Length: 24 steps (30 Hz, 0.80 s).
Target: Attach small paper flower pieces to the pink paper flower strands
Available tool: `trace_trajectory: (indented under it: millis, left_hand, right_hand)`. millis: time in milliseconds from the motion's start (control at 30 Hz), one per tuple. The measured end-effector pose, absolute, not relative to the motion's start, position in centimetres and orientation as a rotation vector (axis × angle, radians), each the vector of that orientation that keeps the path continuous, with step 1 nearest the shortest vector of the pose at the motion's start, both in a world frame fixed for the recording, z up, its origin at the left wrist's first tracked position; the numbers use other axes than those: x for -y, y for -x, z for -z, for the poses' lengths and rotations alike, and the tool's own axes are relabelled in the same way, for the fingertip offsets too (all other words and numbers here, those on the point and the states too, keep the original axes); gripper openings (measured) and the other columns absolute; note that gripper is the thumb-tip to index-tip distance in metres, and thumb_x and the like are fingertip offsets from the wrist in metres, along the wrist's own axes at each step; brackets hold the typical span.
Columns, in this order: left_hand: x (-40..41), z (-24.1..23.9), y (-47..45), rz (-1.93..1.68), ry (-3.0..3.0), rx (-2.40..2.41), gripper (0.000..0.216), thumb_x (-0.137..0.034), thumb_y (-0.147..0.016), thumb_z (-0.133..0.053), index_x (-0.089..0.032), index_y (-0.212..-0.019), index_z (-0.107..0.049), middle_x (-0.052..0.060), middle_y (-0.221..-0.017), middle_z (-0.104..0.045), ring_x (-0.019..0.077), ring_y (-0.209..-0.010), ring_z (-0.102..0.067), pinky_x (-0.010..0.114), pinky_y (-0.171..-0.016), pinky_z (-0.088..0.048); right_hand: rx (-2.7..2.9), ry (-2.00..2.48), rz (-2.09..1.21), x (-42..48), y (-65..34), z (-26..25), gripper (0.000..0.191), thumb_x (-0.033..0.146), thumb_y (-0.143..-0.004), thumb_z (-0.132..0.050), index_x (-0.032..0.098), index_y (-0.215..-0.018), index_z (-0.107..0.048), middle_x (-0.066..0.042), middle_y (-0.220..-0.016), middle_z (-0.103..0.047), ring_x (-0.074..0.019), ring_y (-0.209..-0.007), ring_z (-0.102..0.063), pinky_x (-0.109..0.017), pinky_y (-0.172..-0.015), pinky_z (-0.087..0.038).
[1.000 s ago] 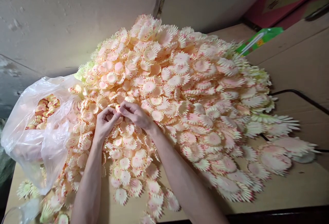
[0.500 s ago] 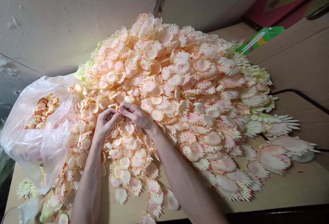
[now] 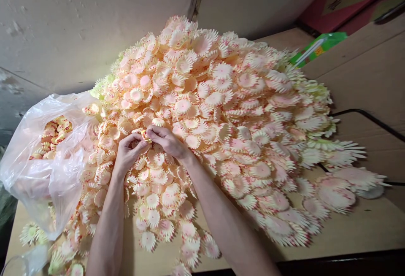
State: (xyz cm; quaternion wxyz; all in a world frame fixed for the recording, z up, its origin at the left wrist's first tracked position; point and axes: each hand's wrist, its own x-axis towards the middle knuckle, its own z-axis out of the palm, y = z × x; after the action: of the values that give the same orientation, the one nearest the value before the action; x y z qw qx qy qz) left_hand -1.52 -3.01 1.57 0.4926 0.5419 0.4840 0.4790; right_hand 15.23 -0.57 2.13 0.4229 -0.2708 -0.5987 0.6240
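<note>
A big heap of pale peach and pink artificial flower heads (image 3: pixel 221 111) covers the table. Both my hands meet over the left middle of the heap. My left hand (image 3: pixel 126 153) is curled, its fingertips pinched on a small flower piece (image 3: pixel 146 134). My right hand (image 3: pixel 167 141) pinches the same piece from the right side. The piece is mostly hidden by my fingers. Both forearms reach up from the bottom edge over loose flower heads.
A clear plastic bag (image 3: pixel 41 170) at the left holds more small yellow-red flower pieces (image 3: pixel 50 134). The wooden table (image 3: pixel 363 225) shows at the right. A green packet (image 3: pixel 319 46) and a black cable (image 3: pixel 370 117) lie on cardboard at the back right. A grey wall stands behind.
Both hands stay pinched together at the same spot on the heap; only the fingers shift slightly. The view has drifted a little.
</note>
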Motion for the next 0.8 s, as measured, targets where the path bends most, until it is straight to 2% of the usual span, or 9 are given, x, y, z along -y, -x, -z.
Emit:
trace_trajectory:
  millis: [167, 467, 667, 800]
  left_hand:
    - [3.12, -1.82, 1.61, -1.154, -1.351, -1.177, 0.038, -0.051, -0.074, -0.077, -0.015, -0.073, -0.066, -0.001, -0.065, -0.050, 0.0073, -0.056, -0.038, 0.020, -0.051, -0.032]
    - [3.40, -2.43, 1.78, -1.117, -1.399, -1.167, 0.034, -0.052, -0.080, -0.071, -0.018, -0.081, -0.067, 0.002, -0.077, -0.058, 0.0133, -0.071, -0.050, 0.023, -0.068, -0.043]
    - [3.39, -1.88, 1.86, -1.109, -1.402, -1.154, 0.033, -0.050, -0.078, -0.073, -0.018, -0.078, -0.066, 0.001, -0.071, -0.053, 0.0112, -0.062, -0.043, 0.023, -0.057, -0.037]
    - [3.35, -1.71, 1.88, -1.101, -1.412, -1.150, 0.034, -0.050, -0.080, -0.072, -0.017, -0.078, -0.066, 0.000, -0.069, -0.050, 0.0102, -0.060, -0.039, 0.023, -0.055, -0.033]
  right_hand:
    - [1.493, 0.682, -1.582, 0.59, -15.32, -2.24, 0.039, 0.053, -0.094, -0.052, 0.019, -0.074, -0.049, 0.003, -0.070, -0.037, -0.0123, -0.067, -0.034, -0.026, -0.066, -0.031]
    - [1.463, 0.690, -1.604, 0.59, -15.36, -2.27, 0.041, 0.055, -0.092, -0.054, 0.020, -0.072, -0.046, 0.003, -0.069, -0.034, -0.0125, -0.066, -0.032, -0.027, -0.065, -0.030]
    - [1.459, 0.679, -1.607, 0.57, -15.37, -2.21, 0.043, 0.056, -0.091, -0.055, 0.020, -0.071, -0.045, 0.003, -0.069, -0.034, -0.0122, -0.067, -0.032, -0.027, -0.065, -0.030]
    - [1.468, 0.678, -1.609, 0.62, -15.40, -2.25, 0.041, 0.055, -0.092, -0.055, 0.020, -0.072, -0.045, 0.003, -0.070, -0.034, -0.0125, -0.067, -0.032, -0.027, -0.066, -0.031]
